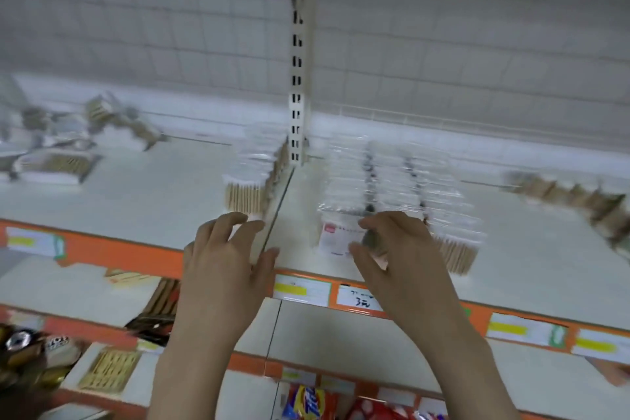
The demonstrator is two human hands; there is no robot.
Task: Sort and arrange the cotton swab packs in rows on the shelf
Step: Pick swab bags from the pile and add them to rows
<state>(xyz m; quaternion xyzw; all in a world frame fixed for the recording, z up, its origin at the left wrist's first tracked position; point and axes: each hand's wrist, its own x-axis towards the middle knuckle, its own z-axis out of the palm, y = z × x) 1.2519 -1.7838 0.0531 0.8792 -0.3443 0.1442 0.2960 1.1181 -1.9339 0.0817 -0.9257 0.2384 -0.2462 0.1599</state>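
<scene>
Plastic swab packs (392, 187) in rows; right hand (399, 249) seemingly touching them.

left hand (225, 249): fingers loosely curled, holding nothing | right hand (399, 249): same, palm down

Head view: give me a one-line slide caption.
Both hands, left hand and right hand, reach toward rows of cotton swab packs on the white shelf; neither holds anything.
</scene>
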